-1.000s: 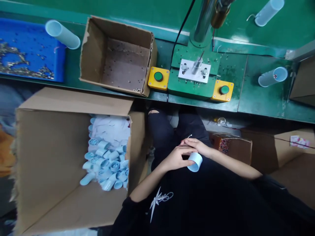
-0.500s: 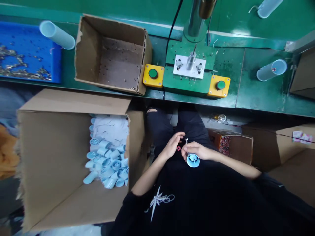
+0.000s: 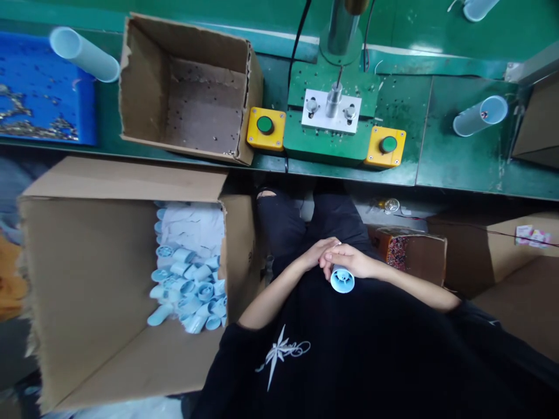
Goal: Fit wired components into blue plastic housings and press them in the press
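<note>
My right hand (image 3: 349, 259) is closed round a light blue plastic cylinder (image 3: 342, 280) in front of my lap. The cylinder's open end, with ribs and a hub inside, faces up toward me; my fingers cover the rest. Against it lies my left hand (image 3: 318, 254), its fingers drawn together and overlapping those of the right. A tiny white bit shows at the fingertips, but what the left fingers hold is hidden. Many similar blue cylinders (image 3: 187, 285) lie in a big cardboard box (image 3: 87, 291) to my left.
A press fixture (image 3: 332, 110) with a metal pin stands on the green bench between two yellow button boxes (image 3: 266, 129). A cardboard box (image 3: 205, 99) and a blue tray (image 3: 87, 116) of metal parts are left. Blue tubes (image 3: 476, 119) stand about; a small box (image 3: 421, 259) sits below right.
My left hand has moved right and closed in against my right hand. A red piece and white strand seen between the hands are now covered. The view has shifted slightly.
</note>
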Available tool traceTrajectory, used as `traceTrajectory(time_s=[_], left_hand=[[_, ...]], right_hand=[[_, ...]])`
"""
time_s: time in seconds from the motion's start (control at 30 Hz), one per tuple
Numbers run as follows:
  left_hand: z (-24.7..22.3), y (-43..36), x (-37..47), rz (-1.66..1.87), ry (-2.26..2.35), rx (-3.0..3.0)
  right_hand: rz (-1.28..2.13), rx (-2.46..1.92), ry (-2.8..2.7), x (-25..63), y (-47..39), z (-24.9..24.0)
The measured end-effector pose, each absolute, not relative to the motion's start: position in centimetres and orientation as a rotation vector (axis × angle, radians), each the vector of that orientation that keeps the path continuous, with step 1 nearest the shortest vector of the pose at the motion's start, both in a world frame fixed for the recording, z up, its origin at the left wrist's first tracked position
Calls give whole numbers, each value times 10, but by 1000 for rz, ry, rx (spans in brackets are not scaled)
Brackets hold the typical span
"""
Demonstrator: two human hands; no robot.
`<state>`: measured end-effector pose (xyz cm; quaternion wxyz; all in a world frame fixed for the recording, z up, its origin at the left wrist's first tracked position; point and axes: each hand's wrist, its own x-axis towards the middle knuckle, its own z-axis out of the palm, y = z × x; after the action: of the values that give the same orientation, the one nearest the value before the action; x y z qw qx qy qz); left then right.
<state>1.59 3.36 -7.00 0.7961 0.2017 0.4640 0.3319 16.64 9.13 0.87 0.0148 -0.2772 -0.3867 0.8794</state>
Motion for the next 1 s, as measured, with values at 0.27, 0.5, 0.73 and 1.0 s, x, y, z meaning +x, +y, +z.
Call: traceTrajectory(time_s=[0.27,0.5,0.73,1.0], left_hand=[[-59,46,18,1130,1122,232],[-30,42,1,967,937,531],[-13,43,-31,843,1147,926],[-4,34,-46,1263,1309,608]], right_hand=[[2583,-908,-898,176,111,16],[2606,-898,-838,175,105,12],[2566,-1016,-774,174,102,11],[2512,-936,-597,177,109,9]])
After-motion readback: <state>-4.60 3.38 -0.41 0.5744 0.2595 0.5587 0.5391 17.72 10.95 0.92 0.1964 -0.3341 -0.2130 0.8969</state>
